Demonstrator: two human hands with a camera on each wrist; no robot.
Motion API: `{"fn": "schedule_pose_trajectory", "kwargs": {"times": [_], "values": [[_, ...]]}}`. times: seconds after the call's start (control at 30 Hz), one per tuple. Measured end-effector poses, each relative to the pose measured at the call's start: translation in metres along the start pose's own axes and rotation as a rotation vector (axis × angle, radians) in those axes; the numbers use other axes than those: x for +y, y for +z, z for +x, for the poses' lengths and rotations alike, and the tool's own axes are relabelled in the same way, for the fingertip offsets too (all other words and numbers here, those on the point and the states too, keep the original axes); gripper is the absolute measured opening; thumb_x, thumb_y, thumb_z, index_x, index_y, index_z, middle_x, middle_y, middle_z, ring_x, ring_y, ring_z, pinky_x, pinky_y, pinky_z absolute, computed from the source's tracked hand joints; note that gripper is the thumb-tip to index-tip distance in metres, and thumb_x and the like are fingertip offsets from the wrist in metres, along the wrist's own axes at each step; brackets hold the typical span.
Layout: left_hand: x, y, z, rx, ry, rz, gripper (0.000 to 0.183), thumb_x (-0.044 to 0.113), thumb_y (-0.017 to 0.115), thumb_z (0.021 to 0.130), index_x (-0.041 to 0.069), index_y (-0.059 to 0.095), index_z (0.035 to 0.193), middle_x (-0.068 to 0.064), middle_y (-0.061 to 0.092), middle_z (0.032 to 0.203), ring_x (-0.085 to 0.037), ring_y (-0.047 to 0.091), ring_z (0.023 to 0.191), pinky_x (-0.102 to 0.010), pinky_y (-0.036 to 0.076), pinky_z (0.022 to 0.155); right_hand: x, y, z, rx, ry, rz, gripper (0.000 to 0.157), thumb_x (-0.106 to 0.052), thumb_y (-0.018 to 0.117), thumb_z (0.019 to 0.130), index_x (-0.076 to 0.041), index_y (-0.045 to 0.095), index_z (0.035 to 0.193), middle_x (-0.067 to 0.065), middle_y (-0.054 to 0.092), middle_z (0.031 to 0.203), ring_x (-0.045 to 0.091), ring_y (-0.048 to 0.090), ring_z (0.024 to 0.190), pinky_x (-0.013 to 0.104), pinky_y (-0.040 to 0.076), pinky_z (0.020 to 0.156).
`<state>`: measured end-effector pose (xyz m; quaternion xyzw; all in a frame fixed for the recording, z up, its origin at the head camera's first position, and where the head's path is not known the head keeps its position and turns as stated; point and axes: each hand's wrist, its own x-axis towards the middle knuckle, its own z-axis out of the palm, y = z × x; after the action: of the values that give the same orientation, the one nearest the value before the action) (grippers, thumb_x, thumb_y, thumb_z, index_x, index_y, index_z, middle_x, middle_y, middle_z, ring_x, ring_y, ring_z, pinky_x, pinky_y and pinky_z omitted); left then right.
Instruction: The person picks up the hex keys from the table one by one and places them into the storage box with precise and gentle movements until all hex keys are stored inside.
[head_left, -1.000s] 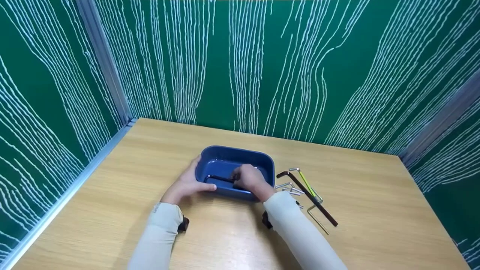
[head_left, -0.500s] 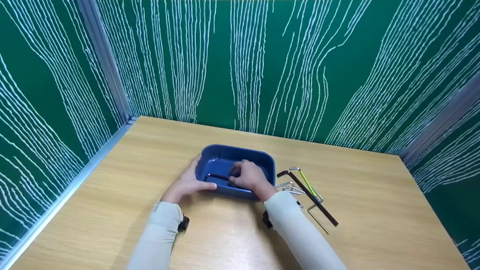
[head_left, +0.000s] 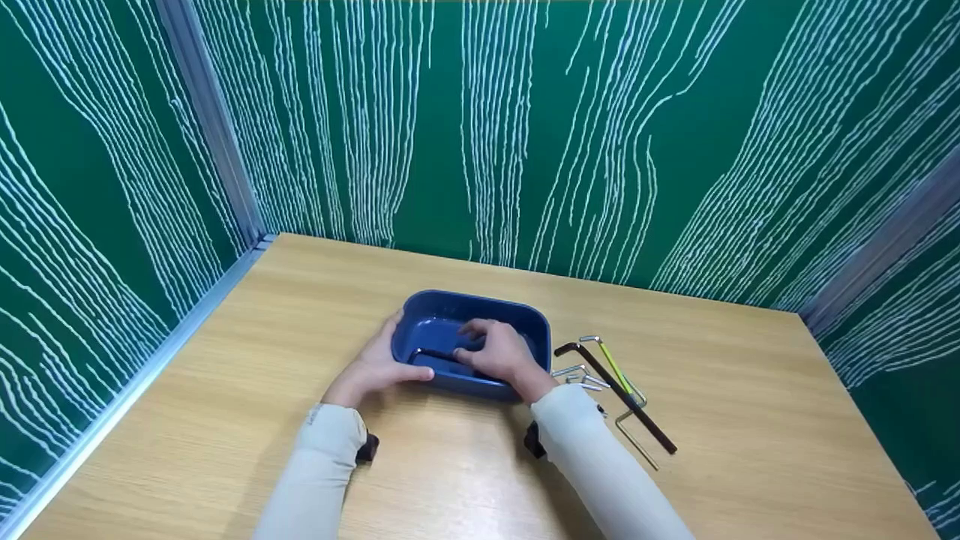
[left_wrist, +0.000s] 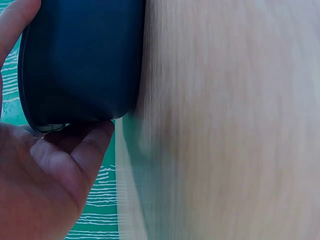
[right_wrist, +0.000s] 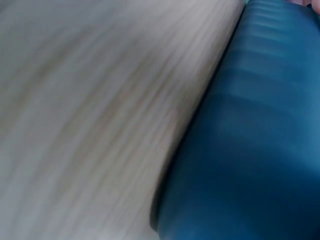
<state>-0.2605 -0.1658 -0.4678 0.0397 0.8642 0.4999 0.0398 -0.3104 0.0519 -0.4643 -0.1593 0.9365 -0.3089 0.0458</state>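
In the head view a deep blue plastic bin (head_left: pixel 472 386) sits on the wooden table. My left hand (head_left: pixel 379 360) grips its left end, thumb along the front rim and fingers round the side. The left wrist view shows those fingers against the wall of the bin (left_wrist: pixel 85 60). Inside lies a black hex key (head_left: pixel 433 352), its short bent end toward the left. My right hand (head_left: pixel 501 352) reaches into the bin above the key's right end, thumb and index finger spread apart; the other fingers are hidden. Only the outer wall of the bin (right_wrist: pixel 250 150) fills most of the right wrist view.
Right of the bin lie a long dark brown hex key (head_left: pixel 651 424), a yellow-sleeved hex key (head_left: pixel 611 364), a gold-coloured hex key (head_left: pixel 637 444) and several small silver hex keys (head_left: pixel 592 382). A green wall (head_left: pixel 435 187) with white lines stands behind the table (head_left: pixel 450 472).
My right thumb and index finger have come apart over the black hex key, which stays in the bin. The left hand and the bin have hardly moved.
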Motion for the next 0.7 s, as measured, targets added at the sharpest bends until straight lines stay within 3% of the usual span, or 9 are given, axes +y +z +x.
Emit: {"fn": "schedule_pose_trajectory", "kwargs": {"times": [0.33,0.5,0.7], "values": [[0.000,0.000,0.000,0.000,0.006,-0.006,0.113,0.050,0.078,0.051,0.030,0.010,0.139,0.001,0.025,0.142,-0.024,0.030,0.124,-0.050,0.023,0.102,0.002,-0.012,0.000,0.091,-0.028,0.110,0.041,-0.053,0.062,0.071,-0.027,0.061,0.102,-0.009,0.060,0.098,0.016,0.054,0.095,0.039,0.042,0.087],[0.000,0.000,-0.001,0.005,-0.007,0.005,0.119,0.060,0.075,0.044,0.031,0.010,0.139,0.002,0.025,0.141,-0.023,0.031,0.124,-0.050,0.025,0.102,0.003,-0.023,-0.002,0.117,-0.046,0.191,0.033,-0.041,0.066,0.072,-0.023,0.063,0.100,-0.007,0.061,0.094,0.018,0.056,0.090,0.034,0.045,0.080],[-0.001,0.001,0.000,0.018,0.012,-0.013,0.117,0.055,0.078,0.046,0.029,0.013,0.139,0.002,0.028,0.140,-0.022,0.032,0.122,-0.049,0.026,0.101,0.006,-0.039,-0.004,0.146,-0.076,0.261,0.028,-0.036,0.067,0.072,-0.023,0.061,0.097,-0.003,0.061,0.089,0.014,0.054,0.081,0.030,0.046,0.071]]}}
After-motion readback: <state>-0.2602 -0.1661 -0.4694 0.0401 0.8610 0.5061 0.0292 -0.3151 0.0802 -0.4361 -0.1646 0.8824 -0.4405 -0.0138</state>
